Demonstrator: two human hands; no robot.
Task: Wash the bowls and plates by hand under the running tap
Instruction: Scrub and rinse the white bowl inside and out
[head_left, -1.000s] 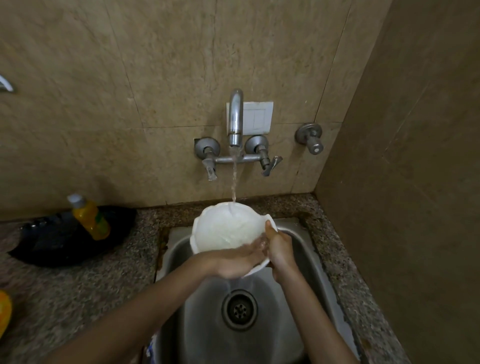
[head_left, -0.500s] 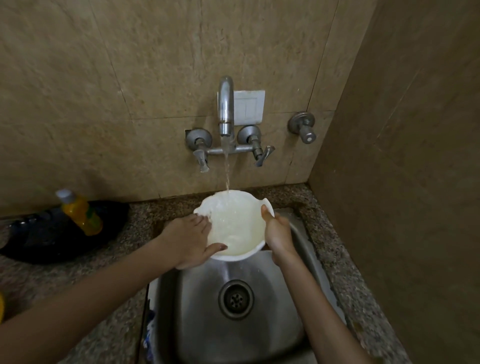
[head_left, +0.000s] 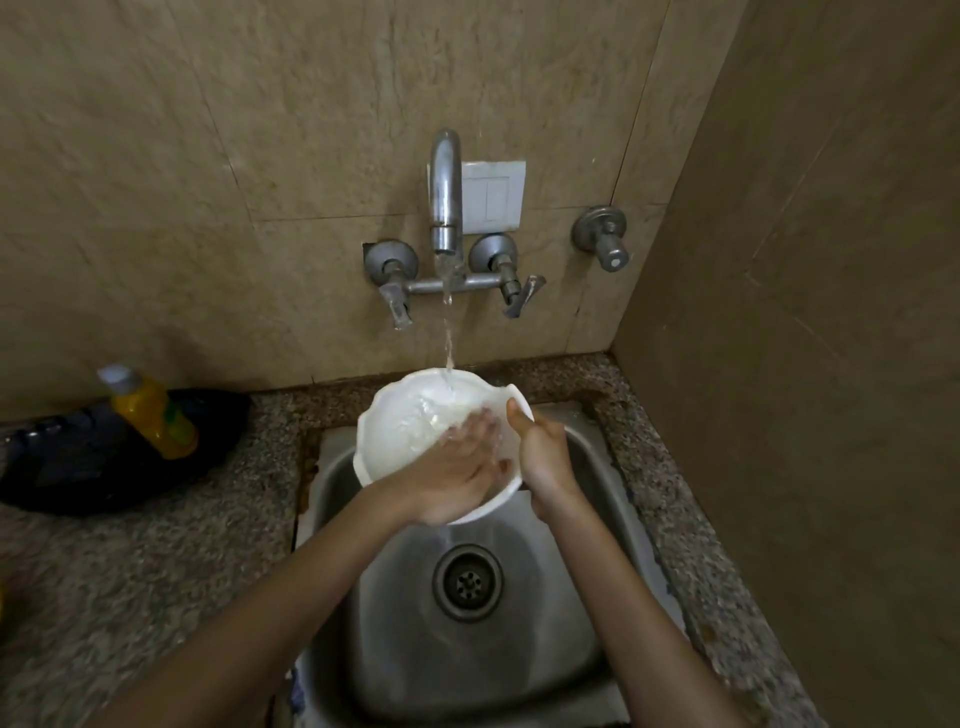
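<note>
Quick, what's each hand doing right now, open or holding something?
Left hand: open, fingers flat against the inside of the white scalloped bowl.
Right hand: grips the bowl's rim.

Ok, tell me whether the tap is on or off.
On. A stream of water runs from the tap down into the white bowl.

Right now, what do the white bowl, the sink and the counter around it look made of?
The white bowl is glossy white with a scalloped rim, probably ceramic or melamine; the look leaves it open. The sink looks like brushed stainless steel, by its dull grey sheen. The counter is speckled stone, likely granite.
</note>
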